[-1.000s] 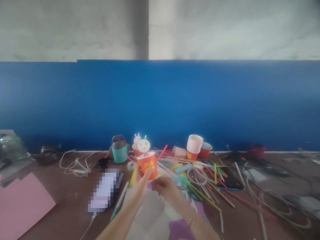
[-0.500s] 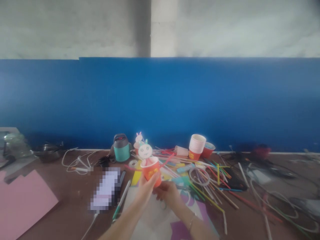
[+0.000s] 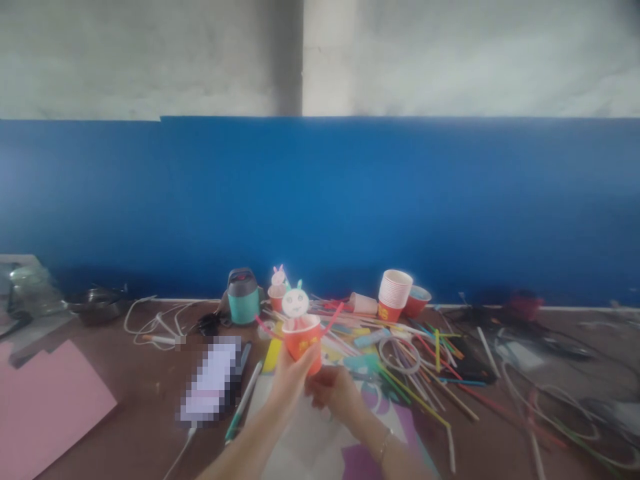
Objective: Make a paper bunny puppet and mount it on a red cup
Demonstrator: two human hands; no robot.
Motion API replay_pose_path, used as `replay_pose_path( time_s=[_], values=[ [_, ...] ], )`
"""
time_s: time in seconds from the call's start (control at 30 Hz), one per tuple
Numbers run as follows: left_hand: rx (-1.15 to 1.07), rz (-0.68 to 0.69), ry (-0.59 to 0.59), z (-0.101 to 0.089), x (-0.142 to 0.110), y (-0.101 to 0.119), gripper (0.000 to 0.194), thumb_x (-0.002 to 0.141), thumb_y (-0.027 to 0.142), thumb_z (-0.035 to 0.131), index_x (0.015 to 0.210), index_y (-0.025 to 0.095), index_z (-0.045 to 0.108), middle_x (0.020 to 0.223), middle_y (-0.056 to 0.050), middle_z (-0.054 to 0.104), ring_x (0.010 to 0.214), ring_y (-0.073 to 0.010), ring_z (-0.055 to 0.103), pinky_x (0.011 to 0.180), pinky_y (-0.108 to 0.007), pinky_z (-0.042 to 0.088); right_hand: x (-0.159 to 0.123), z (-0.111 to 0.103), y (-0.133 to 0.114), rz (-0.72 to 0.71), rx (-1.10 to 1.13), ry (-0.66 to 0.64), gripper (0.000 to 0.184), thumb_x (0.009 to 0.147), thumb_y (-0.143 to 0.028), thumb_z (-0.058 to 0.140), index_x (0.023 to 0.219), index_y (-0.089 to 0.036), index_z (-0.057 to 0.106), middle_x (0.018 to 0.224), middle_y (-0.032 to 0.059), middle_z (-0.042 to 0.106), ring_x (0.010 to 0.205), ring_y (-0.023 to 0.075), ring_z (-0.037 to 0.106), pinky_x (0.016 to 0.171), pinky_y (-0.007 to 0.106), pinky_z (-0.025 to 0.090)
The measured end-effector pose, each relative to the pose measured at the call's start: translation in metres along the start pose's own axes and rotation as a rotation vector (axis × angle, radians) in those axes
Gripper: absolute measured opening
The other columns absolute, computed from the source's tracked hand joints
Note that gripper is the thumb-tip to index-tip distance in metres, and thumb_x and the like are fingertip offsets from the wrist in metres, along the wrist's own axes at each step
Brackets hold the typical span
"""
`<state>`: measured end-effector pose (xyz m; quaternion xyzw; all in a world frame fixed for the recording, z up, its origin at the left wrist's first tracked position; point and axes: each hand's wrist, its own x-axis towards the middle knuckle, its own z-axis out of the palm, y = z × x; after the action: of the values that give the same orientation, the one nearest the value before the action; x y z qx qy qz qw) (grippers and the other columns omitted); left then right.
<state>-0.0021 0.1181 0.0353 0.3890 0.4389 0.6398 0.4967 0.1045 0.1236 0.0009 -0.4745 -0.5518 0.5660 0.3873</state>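
My left hand (image 3: 293,375) is wrapped round a red paper cup (image 3: 303,333) with a white rim and yellow print, held above the table. A white paper rabbit face (image 3: 296,304) with green ears rises over the cup's far rim. Red straw pieces stick out from both sides, one being the right straw (image 3: 333,319). My right hand (image 3: 331,389) is just below the cup's base, fingers curled and pressed together. What those fingers hold, if anything, is hidden. Behind stands a similar cup (image 3: 276,297) with a pink rabbit figure.
Stacked paper cups (image 3: 395,293), a teal flask (image 3: 243,300) and a clear tape roll (image 3: 399,353) stand or lie farther back. Loose straws (image 3: 425,393) spread to the right. A phone (image 3: 211,380), a pen (image 3: 243,401) and pink paper (image 3: 55,413) lie on the left.
The cup's rabbit face has swung slightly right and lower, and the cup sits more upright with its straws turned. My right hand stays just beneath it.
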Motion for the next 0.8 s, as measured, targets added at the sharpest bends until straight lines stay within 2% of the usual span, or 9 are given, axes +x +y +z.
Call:
replay_pose_path(
  time_s=[0.13,0.27,0.4,0.53,0.67,0.8],
  values=[
    [0.032,-0.019,-0.006,0.005,-0.004,-0.006,0.037,0.063,0.046,0.076,0.074,0.015,0.057,0.054,0.003,0.051,0.043,-0.0086,0.045,0.037,-0.018,0.035,0.002,0.003,0.003,-0.026,0.070,0.013,0.025,0.056,-0.039,0.066,0.056,-0.015,0.063,0.051,0.0010,0.062,0.040,0.0090,0.050,0.042,0.022,0.037],
    [0.025,-0.020,-0.012,0.009,-0.006,-0.009,0.038,0.062,0.047,0.075,0.074,0.016,0.058,0.052,0.003,0.050,0.042,-0.0104,0.047,0.036,-0.020,0.036,0.003,0.005,0.004,-0.065,0.115,0.043,0.023,0.055,-0.038,0.065,0.050,-0.015,0.060,0.046,0.0002,0.058,0.039,0.0089,0.048,0.043,0.023,0.039],
    [0.031,-0.010,0.028,0.006,-0.003,-0.005,0.038,0.061,0.045,0.077,0.078,0.016,0.060,0.055,0.002,0.053,0.046,-0.0118,0.050,0.039,-0.020,0.038,0.000,0.002,0.000,-0.009,0.019,0.011,0.022,0.058,-0.037,0.064,0.057,-0.014,0.065,0.049,0.0009,0.061,0.041,0.0098,0.051,0.041,0.021,0.037],
    [0.059,0.028,0.063,0.002,0.000,0.000,0.036,0.063,0.042,0.077,0.080,0.016,0.059,0.062,0.002,0.054,0.053,-0.0107,0.050,0.046,-0.019,0.039,-0.003,0.000,-0.003,0.059,-0.091,-0.059,0.019,0.061,-0.033,0.063,0.055,-0.015,0.065,0.043,-0.0010,0.057,0.041,0.0099,0.052,0.041,0.020,0.035],
    [0.067,0.043,0.053,0.000,0.001,0.002,0.034,0.065,0.040,0.076,0.080,0.015,0.058,0.063,0.003,0.053,0.055,-0.0101,0.048,0.050,-0.020,0.039,-0.004,0.002,-0.004,0.067,-0.096,-0.070,0.015,0.062,-0.027,0.061,0.053,-0.016,0.063,0.040,-0.0025,0.055,0.040,0.0090,0.052,0.042,0.019,0.037],
    [0.056,0.015,0.045,-0.001,0.000,0.004,0.039,0.068,0.042,0.074,0.092,0.015,0.060,0.070,0.000,0.058,0.061,-0.0124,0.054,0.054,-0.021,0.042,-0.005,0.004,-0.004,0.077,-0.102,-0.071,0.014,0.063,-0.026,0.062,0.053,-0.015,0.062,0.040,-0.0032,0.054,0.039,0.0084,0.051,0.043,0.019,0.038]
  ],
)
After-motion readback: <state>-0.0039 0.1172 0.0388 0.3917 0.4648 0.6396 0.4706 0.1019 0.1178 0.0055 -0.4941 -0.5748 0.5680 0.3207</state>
